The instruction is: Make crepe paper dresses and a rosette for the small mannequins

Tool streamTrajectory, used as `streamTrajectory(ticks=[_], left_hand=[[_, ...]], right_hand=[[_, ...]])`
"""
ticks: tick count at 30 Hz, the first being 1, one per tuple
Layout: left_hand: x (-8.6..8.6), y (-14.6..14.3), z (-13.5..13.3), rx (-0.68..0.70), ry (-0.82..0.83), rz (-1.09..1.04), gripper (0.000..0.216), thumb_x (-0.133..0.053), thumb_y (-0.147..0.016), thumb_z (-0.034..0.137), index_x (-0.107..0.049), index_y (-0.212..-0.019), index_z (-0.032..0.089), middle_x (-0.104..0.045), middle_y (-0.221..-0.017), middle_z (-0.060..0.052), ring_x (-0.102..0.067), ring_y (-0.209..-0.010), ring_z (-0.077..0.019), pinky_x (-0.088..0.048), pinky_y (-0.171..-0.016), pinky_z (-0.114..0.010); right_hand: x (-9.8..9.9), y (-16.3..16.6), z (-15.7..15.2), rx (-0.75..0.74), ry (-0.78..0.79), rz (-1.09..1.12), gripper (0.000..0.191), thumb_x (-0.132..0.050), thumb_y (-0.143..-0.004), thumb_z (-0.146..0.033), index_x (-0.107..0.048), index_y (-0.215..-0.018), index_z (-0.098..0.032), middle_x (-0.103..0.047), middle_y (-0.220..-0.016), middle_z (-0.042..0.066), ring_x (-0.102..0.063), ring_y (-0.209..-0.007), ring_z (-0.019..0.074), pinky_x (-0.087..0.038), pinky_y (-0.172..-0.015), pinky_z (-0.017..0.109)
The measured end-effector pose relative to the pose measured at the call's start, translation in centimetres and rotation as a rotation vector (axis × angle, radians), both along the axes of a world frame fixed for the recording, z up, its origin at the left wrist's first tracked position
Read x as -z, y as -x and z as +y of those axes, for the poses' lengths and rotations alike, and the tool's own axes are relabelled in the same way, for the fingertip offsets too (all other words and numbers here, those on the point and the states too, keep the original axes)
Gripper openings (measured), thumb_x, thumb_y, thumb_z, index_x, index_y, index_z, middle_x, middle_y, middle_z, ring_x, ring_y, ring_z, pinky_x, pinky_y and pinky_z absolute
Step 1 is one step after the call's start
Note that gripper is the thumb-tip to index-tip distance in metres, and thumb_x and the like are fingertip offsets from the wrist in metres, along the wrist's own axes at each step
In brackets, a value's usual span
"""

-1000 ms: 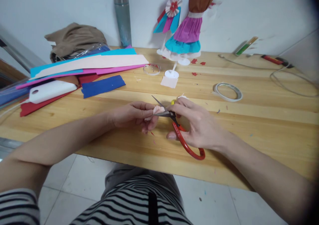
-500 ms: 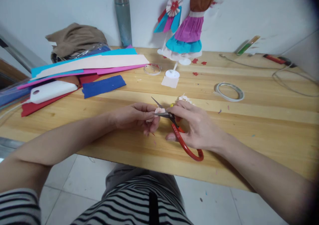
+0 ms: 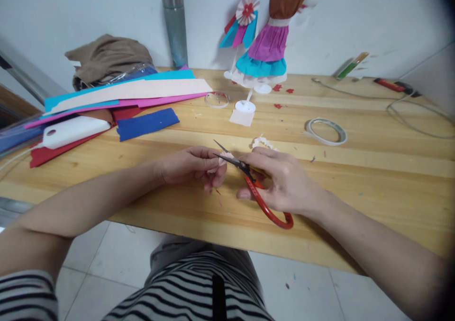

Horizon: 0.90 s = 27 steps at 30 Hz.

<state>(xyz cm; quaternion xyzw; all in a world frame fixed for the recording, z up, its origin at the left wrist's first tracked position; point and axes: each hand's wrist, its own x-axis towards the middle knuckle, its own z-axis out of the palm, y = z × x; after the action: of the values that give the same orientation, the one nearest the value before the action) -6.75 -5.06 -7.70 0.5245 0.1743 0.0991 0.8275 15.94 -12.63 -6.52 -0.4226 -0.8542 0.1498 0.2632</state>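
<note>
My left hand (image 3: 190, 165) pinches a small pale pink paper piece (image 3: 219, 161) just above the wooden table (image 3: 373, 169). Red-handled scissors (image 3: 265, 202) are gripped in my right hand (image 3: 280, 181), their dark blades slightly apart and set against the pink piece. A small white frilled paper bit (image 3: 262, 142) lies on the table just behind my right hand.
Coloured paper sheets (image 3: 121, 93) and a blue strip (image 3: 146, 123) lie at the left with a white case (image 3: 73, 130). A paper-dressed doll (image 3: 265, 41) stands at the back, near a metal flask (image 3: 174, 22). Tape rings (image 3: 326, 130) (image 3: 216, 99) and cables (image 3: 415, 117) lie to the right.
The scissor blades have shifted a little left and lower into the pink piece. My right hand has dropped slightly, uncovering the white frilled bit behind it. My left hand has stayed put.
</note>
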Motion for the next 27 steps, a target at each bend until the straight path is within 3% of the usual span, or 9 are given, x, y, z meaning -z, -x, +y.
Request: streamTrajectory(ticks=[10,18,27], left_hand=[[-0.4,0.0,0.1,-0.012,-0.019,0.024,0.040,-0.078,-0.079,0.048,-0.064,-0.073,0.011,-0.063,-0.065,-0.004,-0.059,-0.057,-0.0116,-0.047,-0.052,-0.021],[-0.1,0.0,0.3,-0.003,-0.049,0.015,0.043,-0.077,-0.079,0.051,-0.064,-0.072,0.011,-0.063,-0.065,-0.004,-0.060,-0.057,-0.0117,-0.048,-0.052,-0.020],[-0.3,0.1,0.4,0.004,-0.051,0.044,0.042,-0.076,-0.081,0.050,-0.062,-0.073,0.010,-0.062,-0.064,-0.004,-0.060,-0.057,-0.0114,-0.048,-0.052,-0.020]], right_hand=[[-0.4,-0.6,0.0,0.012,-0.024,-0.051,0.052,-0.058,-0.088,-0.064,-0.069,-0.101,-0.014,-0.054,-0.067,0.003,-0.048,-0.058,0.0165,-0.036,-0.054,0.029],[-1.0,-1.1,0.0,-0.020,-0.058,-0.115,0.043,-0.056,-0.093,-0.055,-0.066,-0.087,-0.014,-0.050,-0.065,0.002,-0.044,-0.055,0.0139,-0.034,-0.052,0.028],[-1.4,-1.2,0.0,-0.021,-0.033,-0.141,0.039,-0.056,-0.095,-0.052,-0.065,-0.088,-0.015,-0.049,-0.061,0.000,-0.045,-0.056,0.0150,-0.033,-0.053,0.027]])
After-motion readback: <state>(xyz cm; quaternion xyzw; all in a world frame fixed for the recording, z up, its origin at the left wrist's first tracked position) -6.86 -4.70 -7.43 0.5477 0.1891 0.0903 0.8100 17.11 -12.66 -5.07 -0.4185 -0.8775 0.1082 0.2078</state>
